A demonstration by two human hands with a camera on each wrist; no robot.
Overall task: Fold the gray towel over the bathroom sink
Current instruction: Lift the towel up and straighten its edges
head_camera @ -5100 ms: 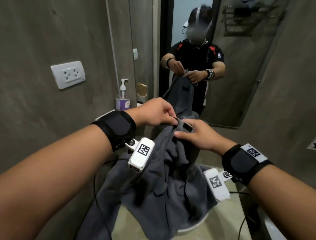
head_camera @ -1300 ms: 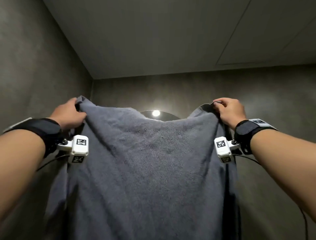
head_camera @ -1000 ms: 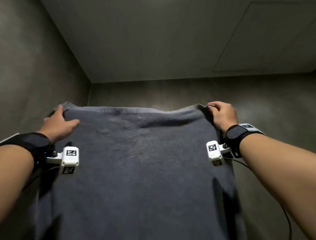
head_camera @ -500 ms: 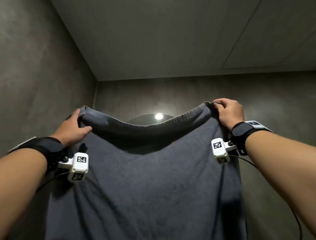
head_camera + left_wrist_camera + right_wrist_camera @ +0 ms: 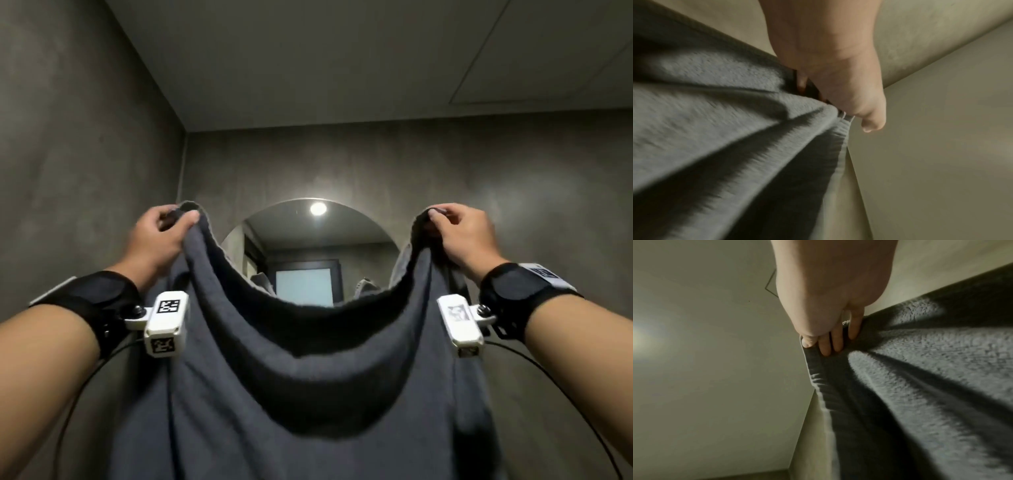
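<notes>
Gray towel (image 5: 308,394) held up high in front of the head camera, well above waist level, hanging down out of the bottom of the view. Left hand (image 5: 161,240) curled round the top left corner, thumb and fingers (image 5: 156,214) pinching the bunched cloth. Right hand (image 5: 462,236) likewise clenched on the top right corner, fingers (image 5: 830,340) pressed tight into the fabric. Top edge between the two grips slack, sagging in a deep curve. Thick, nubby terry pile with long soft folds fanning away from each fist; flat ribbed hem along the side edge in both wrist views. Left wrist view somewhat blurred.

No container anywhere in view; sink hidden below the cloth or outside the views.

Behind the dip in the top edge, an arch-topped mirror (image 5: 308,246), smooth and glossy, reflecting a round ceiling light (image 5: 318,208) and a pale frosted panel. Mottled, matte gray walls (image 5: 68,154), concrete-like. Plain flat ceiling (image 5: 325,61) with a thin rectangular seam at right. Black straps on both wrists with white boxy camera units carrying square printed markers, thin black cables trailing down.
</notes>
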